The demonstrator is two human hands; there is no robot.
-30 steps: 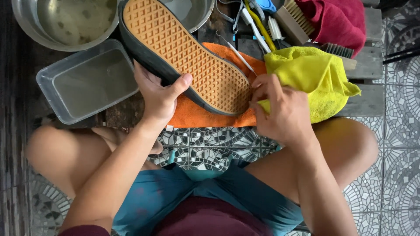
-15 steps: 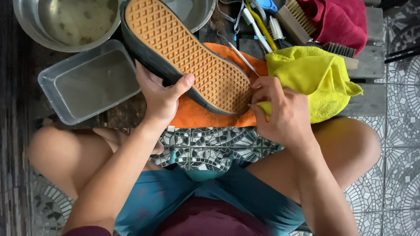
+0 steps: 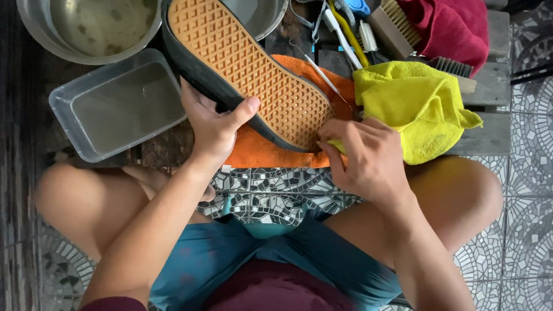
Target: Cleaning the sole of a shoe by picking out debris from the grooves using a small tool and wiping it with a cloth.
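Two forearms reach forward over crossed legs. The left hand (image 3: 214, 124) wraps the shoe (image 3: 247, 72), held sole-up over the orange cloth (image 3: 259, 151), thumb on the tread. The right hand (image 3: 363, 155), fingers curled shut, pinches the yellow cloth (image 3: 417, 103) against the heel.

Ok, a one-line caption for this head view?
Left hand tilts a black shoe, waffle sole up, while right hand presses a yellow cloth to its heel.

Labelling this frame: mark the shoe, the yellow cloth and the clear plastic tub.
shoe (image 3: 247, 72), head view, on the tan waffle sole.
yellow cloth (image 3: 417, 103), head view, on its bunched middle.
clear plastic tub (image 3: 118, 106), head view, on its see-through bottom.
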